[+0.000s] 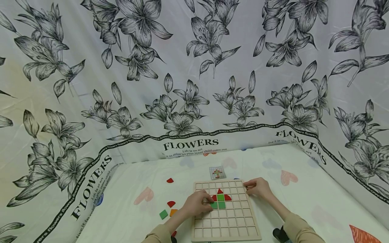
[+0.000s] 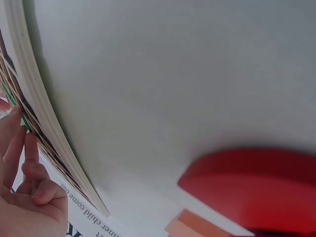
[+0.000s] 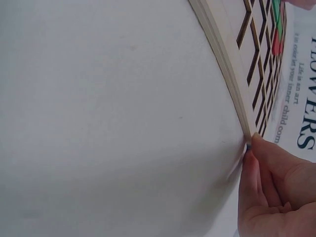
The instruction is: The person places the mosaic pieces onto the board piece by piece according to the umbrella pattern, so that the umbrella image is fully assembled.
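Observation:
A square wooden grid board [image 1: 226, 239] lies on the cloth, with red and green flat tiles set in its upper cells. My left hand [image 1: 197, 204] reaches over the board's left side. Its thumb and forefinger pinch a green square tile [image 1: 214, 205] in the grid, beside another green square [image 1: 222, 205]. Above these are a third green square [image 1: 220, 197], a red triangle [image 1: 220, 191] and red curved pieces [image 1: 227, 197] on either side. At the far right corner, my right hand [image 1: 259, 188] pinches the board's edge [image 3: 232, 74] between thumb and fingers.
Behind the board lies a small pattern card [image 1: 217, 172]. Loose on the left are red curved pieces [image 1: 170, 180], a green square [image 1: 163, 214] and an orange piece [image 1: 173, 212]. A flower-printed curtain [image 1: 191, 145] encloses the cloth-covered surface [image 1: 127, 189].

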Motion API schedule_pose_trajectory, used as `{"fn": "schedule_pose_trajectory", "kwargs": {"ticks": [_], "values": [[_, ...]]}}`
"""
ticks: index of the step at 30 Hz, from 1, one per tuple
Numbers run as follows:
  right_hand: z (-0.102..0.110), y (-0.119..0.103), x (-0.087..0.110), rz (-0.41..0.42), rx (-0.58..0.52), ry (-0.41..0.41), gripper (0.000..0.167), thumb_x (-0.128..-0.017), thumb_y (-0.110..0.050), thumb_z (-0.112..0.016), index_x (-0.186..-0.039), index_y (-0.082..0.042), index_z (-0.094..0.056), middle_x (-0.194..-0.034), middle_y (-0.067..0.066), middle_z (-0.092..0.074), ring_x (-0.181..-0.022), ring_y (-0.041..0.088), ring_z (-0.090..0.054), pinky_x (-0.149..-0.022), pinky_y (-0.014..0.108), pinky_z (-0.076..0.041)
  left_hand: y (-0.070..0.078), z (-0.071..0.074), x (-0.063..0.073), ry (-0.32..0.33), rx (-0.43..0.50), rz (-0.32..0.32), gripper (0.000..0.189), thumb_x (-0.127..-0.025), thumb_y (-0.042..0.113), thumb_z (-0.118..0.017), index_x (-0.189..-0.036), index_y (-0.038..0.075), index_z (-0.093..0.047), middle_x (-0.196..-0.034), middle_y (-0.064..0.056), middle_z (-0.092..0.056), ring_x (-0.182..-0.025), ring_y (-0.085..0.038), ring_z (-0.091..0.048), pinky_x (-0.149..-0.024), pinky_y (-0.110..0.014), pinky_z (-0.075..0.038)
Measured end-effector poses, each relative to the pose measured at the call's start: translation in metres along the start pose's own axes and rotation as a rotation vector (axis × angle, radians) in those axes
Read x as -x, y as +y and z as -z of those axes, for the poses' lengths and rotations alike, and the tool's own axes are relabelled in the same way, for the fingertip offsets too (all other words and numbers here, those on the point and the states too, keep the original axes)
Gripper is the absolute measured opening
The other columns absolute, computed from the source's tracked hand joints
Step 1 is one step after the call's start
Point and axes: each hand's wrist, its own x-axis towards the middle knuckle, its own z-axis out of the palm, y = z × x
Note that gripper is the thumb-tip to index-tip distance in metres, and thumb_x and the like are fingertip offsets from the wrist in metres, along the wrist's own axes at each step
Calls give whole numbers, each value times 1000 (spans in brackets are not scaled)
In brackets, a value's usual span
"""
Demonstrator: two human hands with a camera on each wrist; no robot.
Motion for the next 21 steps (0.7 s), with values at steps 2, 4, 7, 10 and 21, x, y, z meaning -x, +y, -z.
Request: {"fn": "schedule_pose_trajectory", "kwargs": {"ticks": [2,4,7,10,21], "values": [[0,0,0,3,4,1,28,-66,2,-78,-94,2,-74,-83,15,-73,-70,18,-69,-65,29,-53,-1,0,0,2,1,-1,15,-77,22,-78,-91,17,-75,-86,10,-64,-77,0,-52,-68,-18,-41],[-1,0,0,2,4,3,28,-65,2,-78,-94,2,-74,-83,15,-73,-70,18,-69,-65,29,-53,-1,-1,0,2,5,-2,15,-77,22,-78,-91,17,-75,-86,10,-64,-77,0,-51,-68,-18,-41],[0,0,0,-1,4,4,29,-65,2,-78,-94,2,-74,-83,15,-73,-70,18,-69,-65,29,-53,-2,-1,0,-1,9,-4,15,-77,22,-78,-91,17,-75,-86,10,-63,-76,0,-52,-68,-18,-41],[0,-1,0,2,6,1,29,-65,2,-78,-94,2,-74,-83,15,-73,-71,19,-70,-65,29,-53,-2,0,1,-1,11,-9,15,-77,22,-78,-91,17,-74,-87,10,-64,-78,-1,-53,-69,-19,-42],[2,-3,3,13,-3,-12,29,-66,2,-78,-95,3,-74,-85,16,-73,-72,20,-70,-65,29,-53,-7,14,7,-2,139,-7,15,-83,20,-72,-97,14,-72,-93,2,-68,-63,-1,-44,-60,-18,-39]]}}
